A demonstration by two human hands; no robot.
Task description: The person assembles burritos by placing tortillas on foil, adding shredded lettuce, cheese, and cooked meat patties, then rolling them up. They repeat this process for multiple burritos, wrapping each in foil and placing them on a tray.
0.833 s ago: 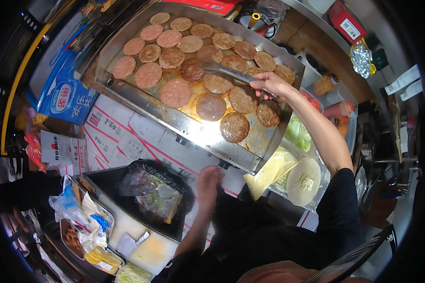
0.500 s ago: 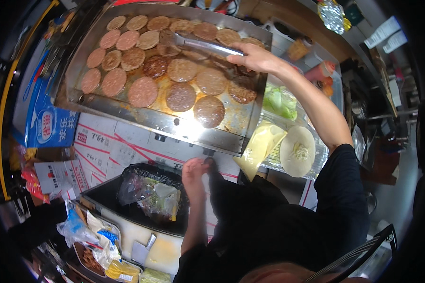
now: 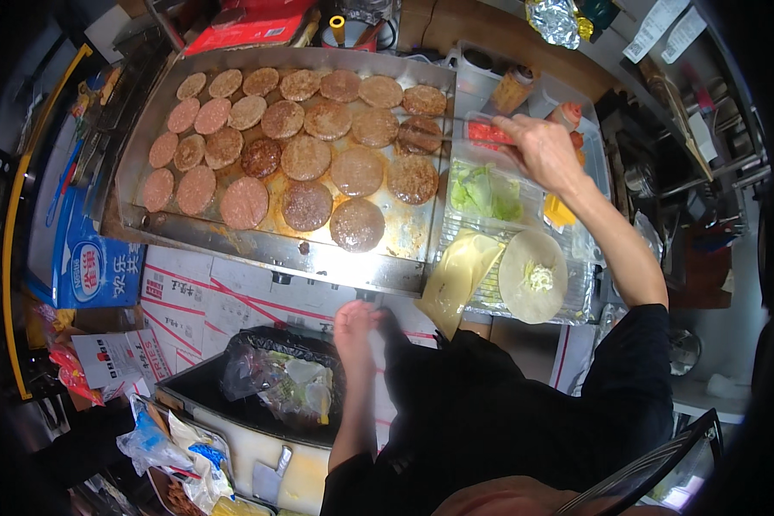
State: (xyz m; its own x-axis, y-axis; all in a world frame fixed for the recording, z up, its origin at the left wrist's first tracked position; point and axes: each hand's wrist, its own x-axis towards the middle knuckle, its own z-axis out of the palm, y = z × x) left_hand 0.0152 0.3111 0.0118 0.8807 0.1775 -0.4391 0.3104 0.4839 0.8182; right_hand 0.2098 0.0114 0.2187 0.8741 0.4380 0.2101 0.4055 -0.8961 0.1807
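We take the griddle (image 3: pixel 146 129) as our landmark, a wide steel plate covered with rows of round patties (image 3: pixel 305 157), some pale pink, others browned. To the left of the griddle a blue carton (image 3: pixel 90 271) leans beside white cardboard boxes with red print (image 3: pixel 189 297). Below the griddle's front edge stands a bin lined with a dark bag (image 3: pixel 275 378), holding clear wrappers and scraps. Our left hand (image 3: pixel 355 331) hangs just below the griddle's front edge, next to that bin; its fingers look loosely curled, gripping nothing we can see. Right of the griddle sits a clear tray with lettuce (image 3: pixel 483 191), and nearer us a round flatbread (image 3: pixel 533 275) with a little shredded filling, a yellowish sheet (image 3: pixel 457 271) beside it. Our right hand (image 3: pixel 542 150) reaches over the tray, clenched on the handle of a thin metal tool (image 3: pixel 456 135) whose tip touches a browned patty (image 3: pixel 421 133) at the griddle's right edge.
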